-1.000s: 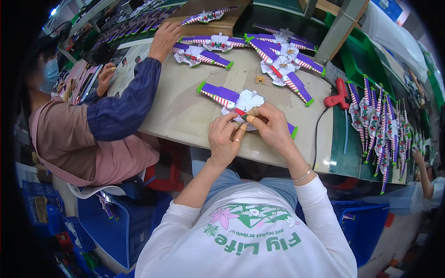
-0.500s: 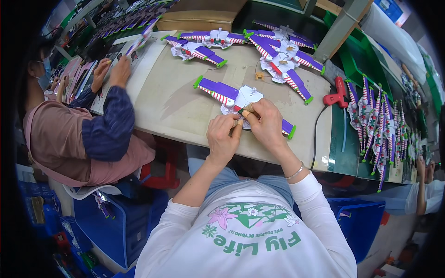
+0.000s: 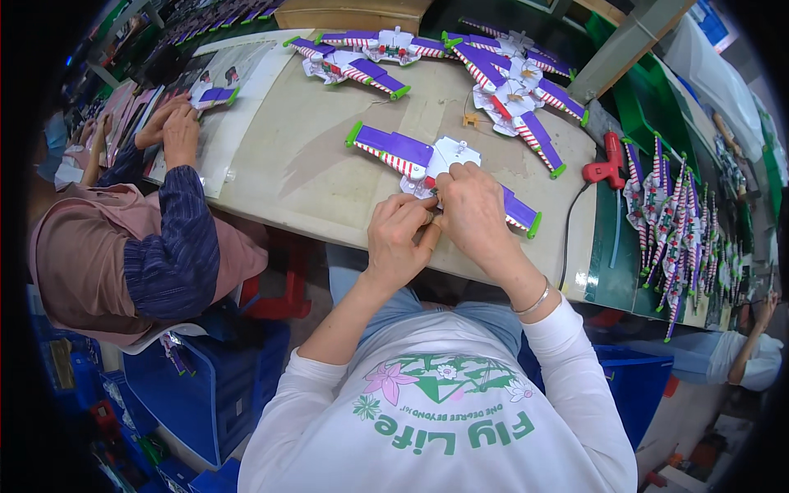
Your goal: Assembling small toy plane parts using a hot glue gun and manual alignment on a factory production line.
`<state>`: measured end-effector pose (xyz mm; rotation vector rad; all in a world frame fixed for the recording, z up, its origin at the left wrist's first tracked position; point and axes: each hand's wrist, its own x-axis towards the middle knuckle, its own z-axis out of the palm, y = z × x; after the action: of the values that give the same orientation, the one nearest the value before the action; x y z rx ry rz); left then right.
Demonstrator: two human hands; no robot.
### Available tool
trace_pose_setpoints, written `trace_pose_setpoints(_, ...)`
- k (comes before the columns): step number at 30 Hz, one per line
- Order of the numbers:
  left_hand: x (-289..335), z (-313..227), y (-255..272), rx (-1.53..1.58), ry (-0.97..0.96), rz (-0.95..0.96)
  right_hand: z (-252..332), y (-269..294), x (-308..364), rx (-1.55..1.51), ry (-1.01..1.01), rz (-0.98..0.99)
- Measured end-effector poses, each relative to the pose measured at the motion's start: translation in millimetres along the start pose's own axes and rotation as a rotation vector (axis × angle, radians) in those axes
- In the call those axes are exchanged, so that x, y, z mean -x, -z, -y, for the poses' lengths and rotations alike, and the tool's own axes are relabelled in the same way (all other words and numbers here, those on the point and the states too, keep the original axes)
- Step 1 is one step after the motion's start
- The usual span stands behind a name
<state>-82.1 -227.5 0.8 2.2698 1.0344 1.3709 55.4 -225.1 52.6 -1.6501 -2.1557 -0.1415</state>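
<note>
A toy wing assembly [image 3: 399, 149] lies on the bench in front of me, with purple wings, red-and-white striped edges, green tips and a white middle plate. My right hand [image 3: 477, 205] is closed over the middle of it, fingertips pressed at the near side of the plate beside a small red part. Close against it, my left hand [image 3: 400, 238] is closed in a pinch at the near edge of the assembly. Whatever lies between the left fingertips is hidden. The right wing's outer end shows beyond my right hand.
More wing assemblies [image 3: 538, 135] lie across the far side of the bench [image 3: 320, 177]. A red glue gun [image 3: 606, 163] with a black cord rests at the right, beside a stack of wing assemblies [image 3: 674, 222]. A co-worker [image 3: 177, 238] at the left handles another wing piece [image 3: 215, 96].
My right hand has turned further over the middle of the assembly, its fingers now more curled. My left hand stays nearly in place. The co-worker's raised wing piece has come down to the bench.
</note>
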Motion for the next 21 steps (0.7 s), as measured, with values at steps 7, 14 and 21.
trace_pose_setpoints(7,-35.3,28.3,35.7,0.040,0.039,-0.016,-0.2,4.3,-12.4,0.018,0.092,0.079)
trace_pose_setpoints(14,-78.9,90.5,54.4,-0.308,-0.216,0.469,-30.5,20.4,-11.6,-0.563,-0.101,0.360)
trace_pose_setpoints(21,-69.3,102.2,78.7,0.096,0.173,0.411,-158.9,29.2,-0.5,-0.340,-0.533,-0.118)
